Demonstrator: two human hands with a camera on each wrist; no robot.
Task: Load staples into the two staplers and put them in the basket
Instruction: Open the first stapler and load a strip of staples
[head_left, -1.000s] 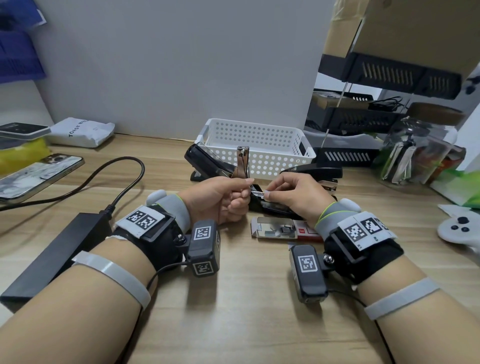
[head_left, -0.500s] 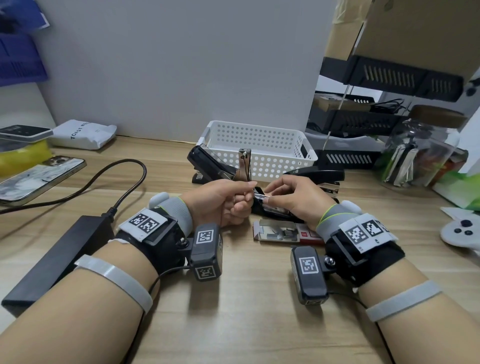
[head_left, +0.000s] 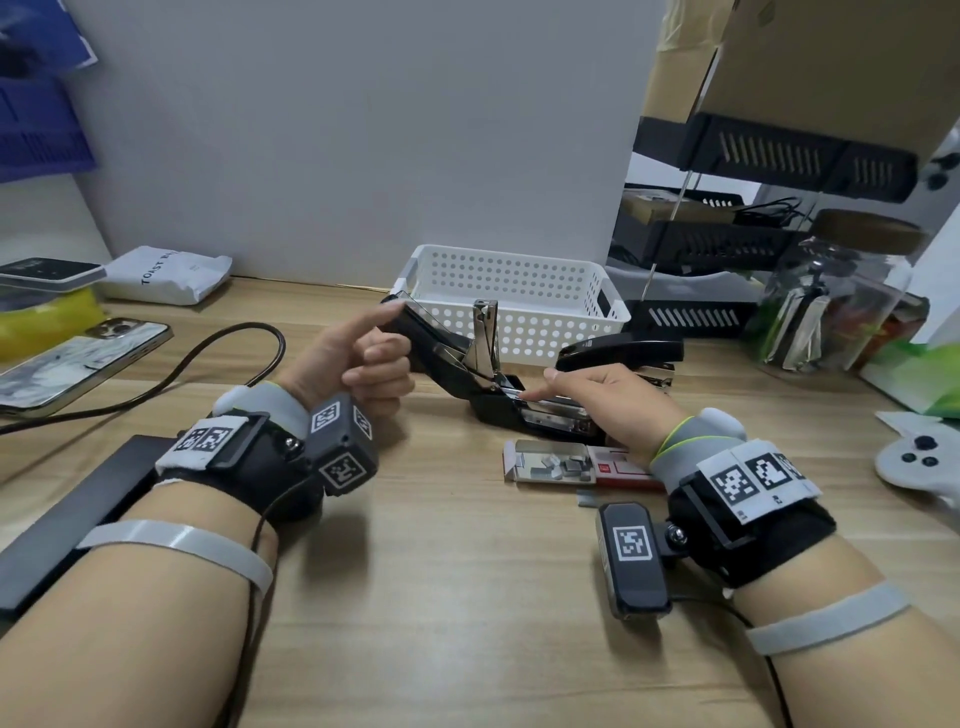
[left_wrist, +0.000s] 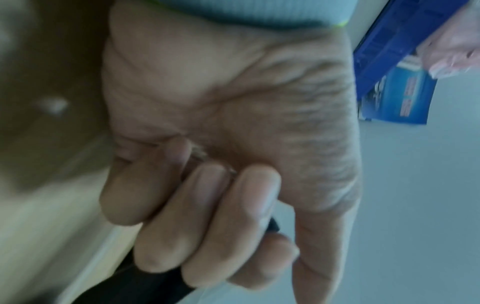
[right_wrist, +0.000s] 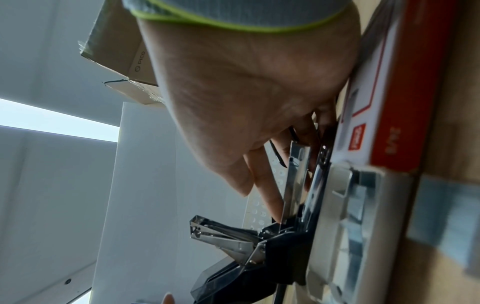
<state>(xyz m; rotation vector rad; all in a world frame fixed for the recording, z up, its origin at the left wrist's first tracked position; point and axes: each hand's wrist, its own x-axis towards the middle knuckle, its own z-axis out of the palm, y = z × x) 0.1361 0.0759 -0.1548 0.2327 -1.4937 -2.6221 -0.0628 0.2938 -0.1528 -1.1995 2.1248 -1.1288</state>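
From my head view, my left hand (head_left: 358, 358) has its forefinger stretched out onto the tip of the raised black cover of the open stapler (head_left: 467, 374), the other fingers curled beneath it near the cover's underside; whether they actually clasp it I cannot tell from here. The stapler's base lies on the wooden desk (head_left: 441, 597), its metal pusher arm standing upright in front of the white basket (head_left: 511, 306). My right hand (head_left: 602, 400) rests over the staple channel, forefinger pointing along the metal rail, the rest of the fingers loosely bent. The second stapler (head_left: 621, 351) sits closed just behind that hand, right of the basket's front wall. The open staple box (head_left: 571, 465) lies on the desk just in front of the open stapler, loose strips showing inside. In my left wrist view, blurred, three fingers (left_wrist: 207, 216) curl in toward the palm with a black part showing past them. In my right wrist view, my fingertips (right_wrist: 270, 197) lie against the shiny rail of the open stapler (right_wrist: 259, 246), pressing rather than pinching, with the staple box (right_wrist: 376, 127) alongside.
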